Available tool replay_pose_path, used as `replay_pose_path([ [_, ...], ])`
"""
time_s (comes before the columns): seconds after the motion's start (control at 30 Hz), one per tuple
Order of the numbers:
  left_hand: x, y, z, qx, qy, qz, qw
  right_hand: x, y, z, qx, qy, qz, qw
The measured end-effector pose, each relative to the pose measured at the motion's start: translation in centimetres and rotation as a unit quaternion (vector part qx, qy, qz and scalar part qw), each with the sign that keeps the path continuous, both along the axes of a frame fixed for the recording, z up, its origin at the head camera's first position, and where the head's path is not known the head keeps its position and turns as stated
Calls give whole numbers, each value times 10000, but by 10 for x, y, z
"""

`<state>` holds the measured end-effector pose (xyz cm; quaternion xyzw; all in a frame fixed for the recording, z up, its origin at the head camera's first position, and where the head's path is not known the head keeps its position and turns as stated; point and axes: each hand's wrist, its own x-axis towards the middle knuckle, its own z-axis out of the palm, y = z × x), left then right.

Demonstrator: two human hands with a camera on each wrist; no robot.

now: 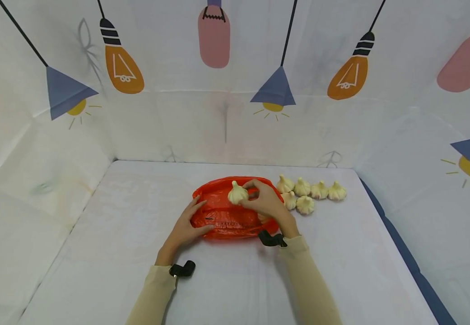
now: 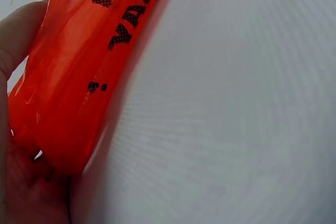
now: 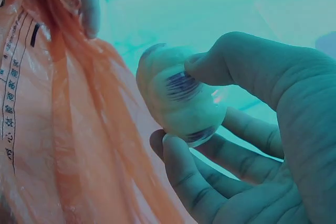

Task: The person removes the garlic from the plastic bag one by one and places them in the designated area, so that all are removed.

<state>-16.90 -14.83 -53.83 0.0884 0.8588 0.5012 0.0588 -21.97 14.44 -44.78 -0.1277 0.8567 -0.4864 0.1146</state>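
A red plastic bag (image 1: 235, 216) with dark printing lies on the white table. My left hand (image 1: 188, 223) grips its left side, thumb at the near edge and fingers along the far left edge. The left wrist view shows the bag (image 2: 79, 77) between thumb and fingers. Over the bag, my right hand (image 1: 265, 203) pinches a white garlic bulb (image 1: 238, 195) between thumb and fingertips. Purple streaks mark this bulb (image 3: 181, 95) in the right wrist view. A pale patch (image 1: 263, 218) shows at the bag's right part, partly hidden by the right wrist.
Several garlic bulbs (image 1: 305, 205) sit in two rows right of the bag, the nearest ones close to its edge. The white table (image 1: 137, 194) ends at a back wall of lamp-patterned cloth (image 1: 178, 126). More cloth hangs at both sides.
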Motion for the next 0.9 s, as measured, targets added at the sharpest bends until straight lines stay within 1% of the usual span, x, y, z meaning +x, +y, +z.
replay_pose_path([
  [0.1,0,0,0,-31,3,18,10000,3,4,0,-150,55,-131,9998],
  [0.27,-1,-1,-3,-102,41,-3,9999,9,12,1,-354,227,-228,9989],
  [0.47,-2,-3,-4,-106,74,-45,9999,15,23,11,-476,387,-429,9972],
  [0.67,-2,-3,-3,-60,2,-47,10000,18,36,19,-711,625,-707,9930],
  [0.77,-1,-3,-2,-49,-36,-35,10000,20,46,23,-738,777,-836,9907],
  [0.9,-1,-3,-2,-70,31,-34,10000,23,61,26,-894,1014,-995,9858],
])
